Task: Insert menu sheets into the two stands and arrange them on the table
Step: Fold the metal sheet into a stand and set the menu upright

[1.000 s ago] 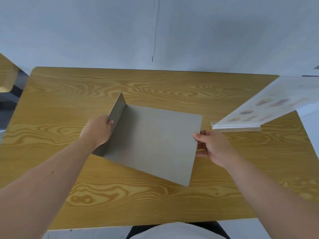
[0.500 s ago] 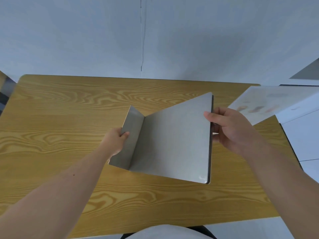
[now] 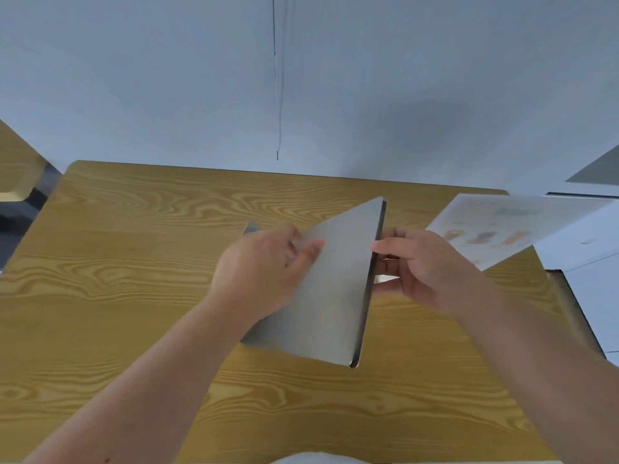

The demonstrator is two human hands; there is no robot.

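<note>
A grey menu stand (image 3: 331, 296) is held tilted up on edge over the middle of the wooden table (image 3: 134, 262). My left hand (image 3: 268, 262) lies across its grey face, blurred, and covers the folded foot. My right hand (image 3: 422, 266) grips the stand's raised right edge, thumb in front and fingers behind. A white menu sheet (image 3: 509, 229) with faint printed pictures lies at the table's far right corner, past my right hand.
A white surface (image 3: 589, 262) adjoins the table on the right. A grey slanted shape (image 3: 599, 169) shows at the right edge of view. Another wooden piece (image 3: 16, 169) stands at the far left. A pale wall rises behind the table.
The stand has been tipped up from lying flat to nearly on edge. My left hand slid from the folded foot onto the grey face. My right hand rose with the right edge.
</note>
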